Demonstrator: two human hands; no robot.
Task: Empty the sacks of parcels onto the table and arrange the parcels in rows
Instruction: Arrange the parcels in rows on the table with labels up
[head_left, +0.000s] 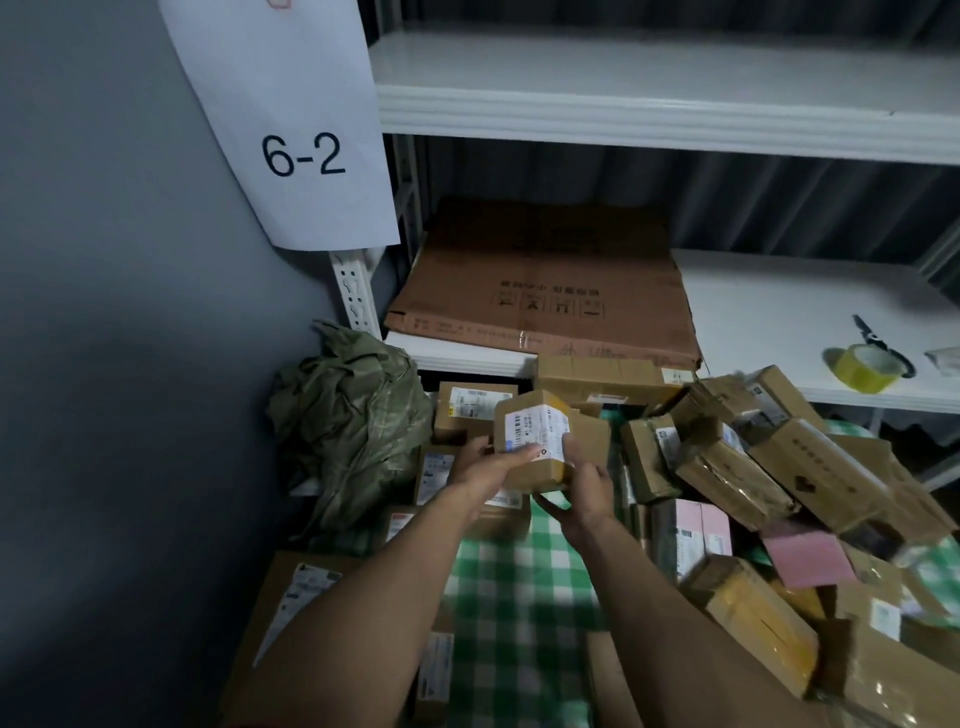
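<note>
- Left hand (485, 467) is gripping the small cardboard parcel (535, 441) on its left side, thumb lying across the white label, fingers curling round the near edge.
- Right hand (582, 491) is cupping the same parcel from below and the right, fingers wrapping underneath; the fingertips themselves are hiding behind the box, so how tightly they are closing is hard to judge.
- The parcel is being held up above the green checked tablecloth (519, 587), tilting slightly, label facing the camera.
- Just behind it, labelled boxes are standing in a row (475, 410) along the table's far edge.
- To the right, a loose heap of parcels (769, 467) is lying at all angles, brown cartons overlapping, with a pink package (808, 558) sitting among them.
- To the left, a crumpled green sack (353, 421) is slumping against the grey wall.
- A flat box with a label (296, 597) is lying under the left forearm at the table's near-left corner.
- Behind the table, a big flattened carton (545, 291) is resting on the white shelf (779, 296).
- A roll of yellow tape (865, 366) is sitting further right on that shelf, touching black-handled scissors (875, 340).
- A paper sign reading 6-2 (291, 145) is hanging on the shelf post at upper left.
</note>
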